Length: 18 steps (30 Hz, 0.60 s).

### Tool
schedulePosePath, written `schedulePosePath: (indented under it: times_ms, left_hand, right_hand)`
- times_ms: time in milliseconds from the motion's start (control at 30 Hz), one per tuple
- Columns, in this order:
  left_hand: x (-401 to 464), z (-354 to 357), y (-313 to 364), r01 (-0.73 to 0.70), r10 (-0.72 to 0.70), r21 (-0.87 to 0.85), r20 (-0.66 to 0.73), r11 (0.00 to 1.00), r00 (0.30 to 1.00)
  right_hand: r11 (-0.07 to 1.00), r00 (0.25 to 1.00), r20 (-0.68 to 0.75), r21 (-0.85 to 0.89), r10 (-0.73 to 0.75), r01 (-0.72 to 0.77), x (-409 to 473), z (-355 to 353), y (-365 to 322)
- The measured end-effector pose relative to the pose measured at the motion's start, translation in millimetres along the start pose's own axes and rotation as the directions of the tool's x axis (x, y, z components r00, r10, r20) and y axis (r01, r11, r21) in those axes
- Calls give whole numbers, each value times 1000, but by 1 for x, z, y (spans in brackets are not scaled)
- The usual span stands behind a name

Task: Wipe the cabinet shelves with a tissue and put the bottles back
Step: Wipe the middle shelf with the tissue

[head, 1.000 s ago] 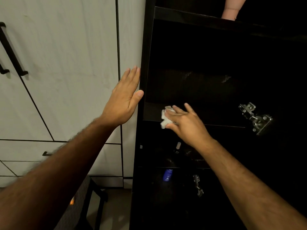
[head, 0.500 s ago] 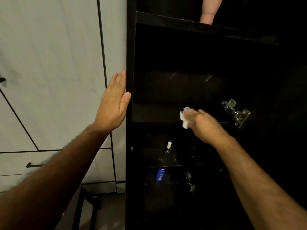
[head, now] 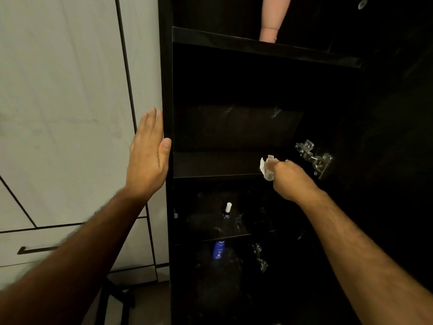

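Note:
A black open cabinet fills the middle of the head view. My right hand (head: 290,178) grips a crumpled white tissue (head: 266,167) at the right end of the middle shelf (head: 215,164), near its front edge. My left hand (head: 148,158) lies flat with straight fingers against the cabinet's left side panel (head: 166,90), thumb on its front edge. One shelf lower stands a small dark bottle with a white cap (head: 227,210). Below that a blue bottle (head: 218,250) stands in deep shadow.
A metal door hinge (head: 314,158) sits just right of my right hand, and a second hinge (head: 260,258) lower down. White cupboard doors with a dark handle (head: 37,249) are on the left. A pale pink object (head: 270,19) stands on the top shelf.
My right hand has swept the tissue along the middle shelf from its left part to its right end. The left hand stays on the side panel.

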<state>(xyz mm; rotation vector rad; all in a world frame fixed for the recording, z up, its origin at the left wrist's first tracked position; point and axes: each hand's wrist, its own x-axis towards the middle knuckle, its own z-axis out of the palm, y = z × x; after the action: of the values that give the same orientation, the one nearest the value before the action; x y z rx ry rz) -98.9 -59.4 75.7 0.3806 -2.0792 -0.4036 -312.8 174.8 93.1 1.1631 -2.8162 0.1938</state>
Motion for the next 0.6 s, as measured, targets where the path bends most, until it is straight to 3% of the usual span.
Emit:
schedulePosePath:
  times_ms: [100, 267, 367, 433, 500, 600]
  left_hand:
    - [0, 1, -2, 15, -15, -3, -6, 1000, 1000]
    - [5, -6, -4, -33, 32, 13, 36, 999, 999]
    - [7, -11, -3, -27, 26, 32, 54, 999, 998]
    - [12, -18, -2, -38, 35, 45, 63, 998, 997]
    - [19, -25, -1, -56, 52, 63, 64, 996, 997]
    - [35, -37, 3, -83, 78, 90, 59, 993, 995]
  right_hand:
    - [989, 984, -100, -7, -145, 145, -8, 2, -33]
    - [949, 952, -13, 83, -305, 305, 0, 8, -74]
    - [893, 924, 21, 264, -382, 364, 9, 4, -87]
    - [747, 919, 5, 584, -394, 318, 15, -1, -93]
    - [481, 946, -52, 851, -319, 209, 22, -8, -101]
    - [66, 990, -111, 991, -87, 117, 35, -25, -117]
